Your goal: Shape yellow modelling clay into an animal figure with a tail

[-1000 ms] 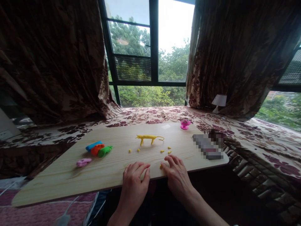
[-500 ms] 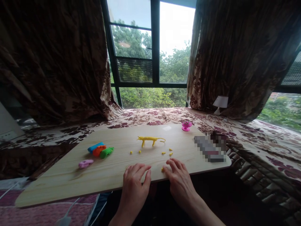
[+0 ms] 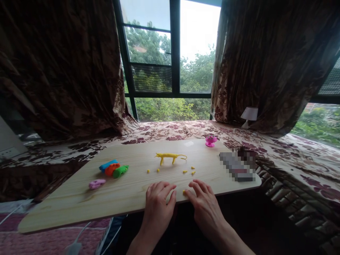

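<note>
My left hand [image 3: 159, 202] rests at the near edge of the wooden board, fingers stretched and thumb apart, holding nothing. Opposite it, my right hand [image 3: 204, 202] lies with its fingers spread and bent. Its thumb touches a small yellow clay lump [image 3: 183, 192] near the board's edge. Beyond both hands stands a yellow clay animal [image 3: 167, 156] with legs and a long curled tail. Two tiny yellow balls [image 3: 148, 171] lie in front of it on the left. Three small yellow cone-like pieces [image 3: 185, 171] lie to the right.
Blue [image 3: 108, 165], orange [image 3: 111, 169] and green [image 3: 120, 171] clay lumps touch at the left of the board [image 3: 66, 202], with a pink lump [image 3: 97, 183] nearby. A pink stemmed figure [image 3: 210, 141] stands at the back right. A blurred object [image 3: 237, 168] lies at the right edge.
My left hand has shifted right, closer to my right hand. My right hand has moved very slightly; the small yellow lump stays at its thumb.
</note>
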`<state>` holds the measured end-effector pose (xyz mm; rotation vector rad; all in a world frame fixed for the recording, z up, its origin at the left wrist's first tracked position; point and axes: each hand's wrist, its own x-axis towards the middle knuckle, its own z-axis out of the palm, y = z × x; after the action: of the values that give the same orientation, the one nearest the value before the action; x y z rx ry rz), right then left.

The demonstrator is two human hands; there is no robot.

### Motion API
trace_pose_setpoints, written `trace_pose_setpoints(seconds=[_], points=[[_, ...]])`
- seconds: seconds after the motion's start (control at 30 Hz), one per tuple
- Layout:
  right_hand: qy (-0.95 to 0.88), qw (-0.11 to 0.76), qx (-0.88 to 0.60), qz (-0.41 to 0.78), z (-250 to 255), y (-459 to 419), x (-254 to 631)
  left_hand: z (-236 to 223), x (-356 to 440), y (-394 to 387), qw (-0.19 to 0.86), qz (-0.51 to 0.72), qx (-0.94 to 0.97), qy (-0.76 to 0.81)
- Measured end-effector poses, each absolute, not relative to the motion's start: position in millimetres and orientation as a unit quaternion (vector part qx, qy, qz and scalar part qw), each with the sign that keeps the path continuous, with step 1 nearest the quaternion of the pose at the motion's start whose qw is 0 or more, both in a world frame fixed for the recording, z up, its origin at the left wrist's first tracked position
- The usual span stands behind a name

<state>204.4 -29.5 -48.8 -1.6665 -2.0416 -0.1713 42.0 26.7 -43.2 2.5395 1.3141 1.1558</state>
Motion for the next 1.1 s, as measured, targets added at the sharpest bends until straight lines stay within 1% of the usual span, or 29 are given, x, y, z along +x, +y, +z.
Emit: trace_pose_setpoints(seconds=[0.3, 0.63, 1.1], points=[[-0.731, 0.271, -0.623, -0.062, -40.7, -35.3, 212.9, -44.0, 67.1, 26.1, 0.066, 0.321, 0.845, 0.423], [-0.734, 0.269, -0.621, -0.052, -45.9, -32.1, 209.5, -42.1, 66.9, 26.9, 0.066, 0.330, 0.844, 0.418], [-0.737, 0.263, -0.618, -0.068, -44.5, -31.0, 208.9, -43.1, 71.5, 26.8, 0.047, 0.319, 0.849, 0.420]])
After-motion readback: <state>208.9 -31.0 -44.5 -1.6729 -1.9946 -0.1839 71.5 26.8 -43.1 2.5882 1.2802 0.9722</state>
